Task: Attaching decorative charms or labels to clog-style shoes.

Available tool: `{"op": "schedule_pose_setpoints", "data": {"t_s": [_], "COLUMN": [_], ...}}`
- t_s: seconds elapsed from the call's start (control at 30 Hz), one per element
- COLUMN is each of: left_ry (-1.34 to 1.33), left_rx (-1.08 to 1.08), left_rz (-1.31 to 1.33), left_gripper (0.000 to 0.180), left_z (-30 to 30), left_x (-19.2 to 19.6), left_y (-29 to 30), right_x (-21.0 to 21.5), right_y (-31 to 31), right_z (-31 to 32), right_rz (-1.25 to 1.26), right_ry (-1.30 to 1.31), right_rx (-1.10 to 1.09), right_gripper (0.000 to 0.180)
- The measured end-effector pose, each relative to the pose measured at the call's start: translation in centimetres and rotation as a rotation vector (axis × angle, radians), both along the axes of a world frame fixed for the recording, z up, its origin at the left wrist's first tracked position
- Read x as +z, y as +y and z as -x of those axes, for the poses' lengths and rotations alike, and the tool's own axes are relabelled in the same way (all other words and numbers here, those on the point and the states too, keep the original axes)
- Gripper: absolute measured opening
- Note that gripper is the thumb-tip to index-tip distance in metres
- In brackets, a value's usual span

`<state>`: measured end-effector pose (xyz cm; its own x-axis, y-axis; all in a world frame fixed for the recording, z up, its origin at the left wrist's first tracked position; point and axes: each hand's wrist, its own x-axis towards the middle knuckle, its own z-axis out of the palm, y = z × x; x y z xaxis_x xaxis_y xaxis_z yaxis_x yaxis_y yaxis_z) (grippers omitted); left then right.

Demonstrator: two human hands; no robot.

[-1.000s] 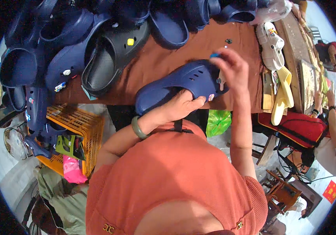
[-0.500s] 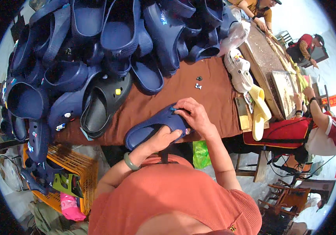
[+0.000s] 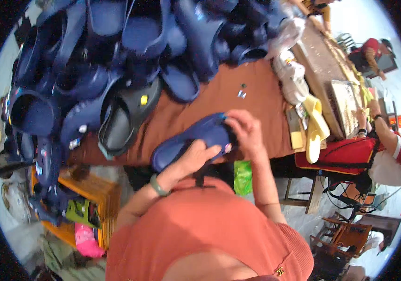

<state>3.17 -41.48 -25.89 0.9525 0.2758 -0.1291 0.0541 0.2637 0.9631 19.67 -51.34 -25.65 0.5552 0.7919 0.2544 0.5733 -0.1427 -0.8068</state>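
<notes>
A navy blue clog lies between my hands over the near edge of the brown table. My left hand grips its lower side, a green bangle on the wrist. My right hand is closed on the clog's far end, fingers pinching at its top. Whether something small is held in those fingertips I cannot tell.
A heap of dark blue clogs and one black clog cover the table's far left. Small parts lie on the cloth. White and yellow clogs sit to the right, where other people work. An orange crate stands below left.
The clog has come down closer to my body and the table edge. My right hand moved from its raised end onto its top. The view shifted over the pile.
</notes>
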Motion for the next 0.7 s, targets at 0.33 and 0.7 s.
{"op": "schedule_pose_setpoints", "data": {"t_s": [0.33,0.7], "left_ry": [-0.184,-0.165], "left_rx": [0.007,0.002], "left_rz": [-0.139,-0.212], "left_gripper": [0.03,0.039], "left_z": [-0.1,0.8], "left_x": [-3.0,-2.8], "left_y": [-0.4,-0.9], "right_x": [1.0,3.2], "right_y": [0.7,0.6], "right_z": [1.2,2.9], "right_rz": [-0.058,0.061], "right_ry": [-0.225,-0.653], "right_rx": [0.187,0.376], "right_gripper": [0.015,0.022]}}
